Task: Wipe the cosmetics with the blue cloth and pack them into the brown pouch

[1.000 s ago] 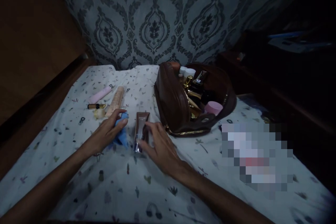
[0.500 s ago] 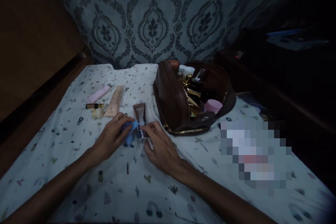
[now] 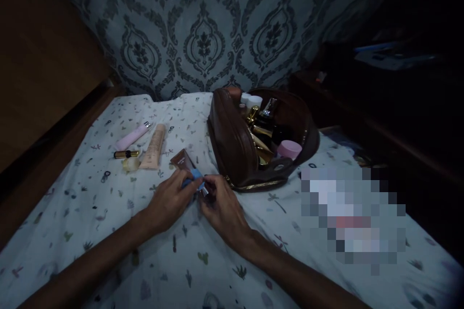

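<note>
My left hand (image 3: 174,198) is closed on a crumpled blue cloth (image 3: 196,174), which it presses against a brown cosmetic tube (image 3: 182,159). The tube lies tilted, its flat end pointing up and left and its shiny silver cap towards me. Around that cap end, my right hand (image 3: 223,210) pinches the tube with thumb and fingers. To the left lie a beige tube (image 3: 155,147), a pink tube (image 3: 133,136), a small black-and-gold bottle (image 3: 126,154) and a small round cream-coloured jar (image 3: 130,164).
Just right of my hands stands an open brown toiletry bag (image 3: 232,140), filled with several cosmetics, among them a pink-lidded jar (image 3: 290,148). A blurred-out item (image 3: 351,217) lies on the patterned sheet (image 3: 174,270) at the right. Patterned wallpaper (image 3: 203,43) rises behind.
The brown tube has turned so its flat end leans left. The blue cloth in my left hand has moved onto the tube. My right hand now grips the cap end. The view has shifted slightly.
</note>
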Demonstrator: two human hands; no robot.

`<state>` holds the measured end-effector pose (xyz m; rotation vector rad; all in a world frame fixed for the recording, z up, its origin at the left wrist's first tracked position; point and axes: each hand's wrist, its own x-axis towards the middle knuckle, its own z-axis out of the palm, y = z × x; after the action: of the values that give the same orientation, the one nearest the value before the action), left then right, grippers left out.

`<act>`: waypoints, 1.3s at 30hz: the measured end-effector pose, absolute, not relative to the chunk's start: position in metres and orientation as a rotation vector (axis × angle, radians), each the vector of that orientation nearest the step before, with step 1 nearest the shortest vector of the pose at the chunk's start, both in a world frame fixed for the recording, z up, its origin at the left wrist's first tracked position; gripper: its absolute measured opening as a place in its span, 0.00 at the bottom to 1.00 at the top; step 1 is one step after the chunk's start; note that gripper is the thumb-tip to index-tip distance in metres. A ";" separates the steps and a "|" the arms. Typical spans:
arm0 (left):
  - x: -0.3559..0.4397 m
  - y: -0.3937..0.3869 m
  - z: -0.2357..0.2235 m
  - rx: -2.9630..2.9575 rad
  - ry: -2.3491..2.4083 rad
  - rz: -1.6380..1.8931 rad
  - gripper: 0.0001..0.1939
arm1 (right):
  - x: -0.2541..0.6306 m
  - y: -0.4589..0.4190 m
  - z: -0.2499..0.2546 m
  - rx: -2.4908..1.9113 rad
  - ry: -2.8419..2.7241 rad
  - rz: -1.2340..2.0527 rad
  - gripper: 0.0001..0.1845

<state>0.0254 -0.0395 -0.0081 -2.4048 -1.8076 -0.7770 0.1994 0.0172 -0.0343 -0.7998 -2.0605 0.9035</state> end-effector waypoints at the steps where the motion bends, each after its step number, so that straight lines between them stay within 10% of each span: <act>1: 0.024 -0.039 -0.011 -2.391 -1.801 -0.738 0.18 | 0.200 0.018 -0.035 -0.794 -2.053 0.913 0.20; 24: -0.020 -0.009 -0.011 -1.983 -2.254 -0.574 0.20 | 0.208 0.023 -0.027 -0.745 -2.111 0.845 0.18; 39: 0.006 -0.032 -0.006 -2.242 -1.761 -0.589 0.19 | 0.208 0.026 -0.037 -0.590 -2.053 0.819 0.19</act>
<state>0.0063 -0.0316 -0.0059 -2.2423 -1.7614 -0.5893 0.2077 0.0259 -0.0372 -0.5896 -2.0527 0.8190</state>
